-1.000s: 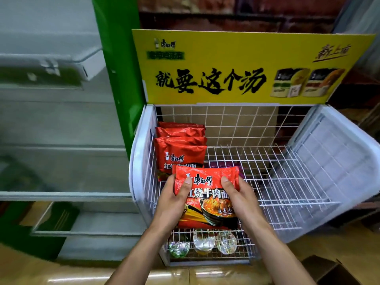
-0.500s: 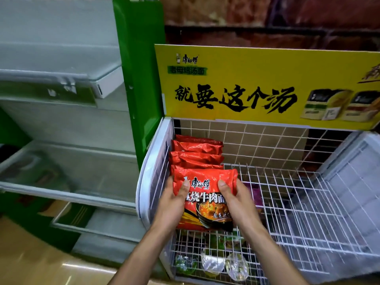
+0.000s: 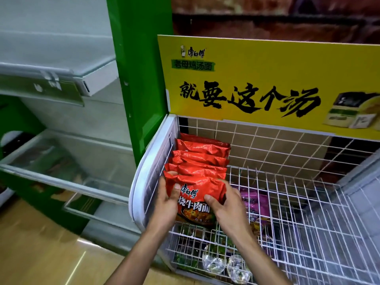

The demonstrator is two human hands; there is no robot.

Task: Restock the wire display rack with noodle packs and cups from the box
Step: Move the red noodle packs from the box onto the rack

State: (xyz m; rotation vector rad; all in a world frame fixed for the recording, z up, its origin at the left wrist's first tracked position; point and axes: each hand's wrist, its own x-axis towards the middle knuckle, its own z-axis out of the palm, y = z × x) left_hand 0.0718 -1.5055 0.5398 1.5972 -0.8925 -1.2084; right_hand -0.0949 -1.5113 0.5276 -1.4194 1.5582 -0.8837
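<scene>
We hold one red noodle pack [image 3: 196,187] at lower centre. The left grip [image 3: 167,204] curls round its left edge and the right grip [image 3: 225,208] round its right, thumbs on the front. The pack is upright, against the front of the row of red packs [image 3: 202,156] along the wire rack's [image 3: 287,182] left wall. A purple pack [image 3: 256,203] lies just right.

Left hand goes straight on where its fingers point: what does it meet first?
Probably the standing red packs just behind the pack that the left hand holds; the gap between them is unclear.
</scene>
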